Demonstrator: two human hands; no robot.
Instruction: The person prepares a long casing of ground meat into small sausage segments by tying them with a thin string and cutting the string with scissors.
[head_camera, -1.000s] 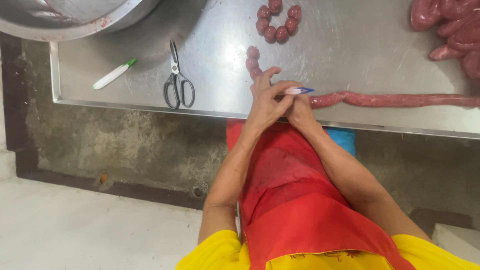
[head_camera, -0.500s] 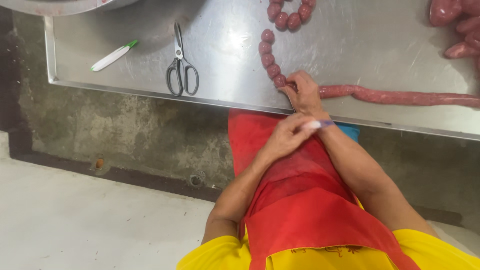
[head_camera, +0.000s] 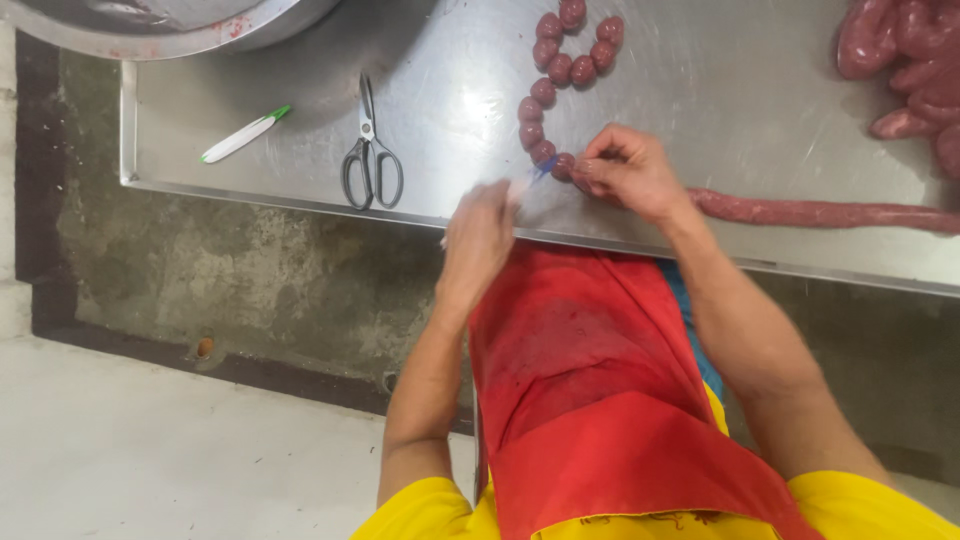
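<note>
The sausage chain (head_camera: 548, 95) lies on the steel table (head_camera: 700, 90) in front of you, a curved row of small round dark-red links that runs from the top edge of the view down to your right hand (head_camera: 628, 172); your right grip is closed on the chain's lowest link, fingers curled tight around it just beside the near edge of the table; from under that hand the unlinked sausage (head_camera: 820, 212) stretches off to the right as one long, thin pink-red tube, lying flat along the table edge; your left hand (head_camera: 478, 240) sits just left of the right one, over the table's front lip, and its grip pinches a pale string (head_camera: 520, 186) that leads up to the pinched link; the hand is blurred, so you cannot tell how the string is wound.

Further left on the table, well apart from your hands, a pair of scissors (head_camera: 371, 150) with grey handles lies shut, blades pointing away from you; beyond it lies a white pen-like tool (head_camera: 244, 135) with a green tip, slanted; a large metal bowl (head_camera: 190, 25) fills the top left corner; a pile of uncut sausage (head_camera: 905, 60) rests at the top right; your red apron (head_camera: 590, 390) hangs below the table edge over a yellow shirt (head_camera: 420, 515).
</note>
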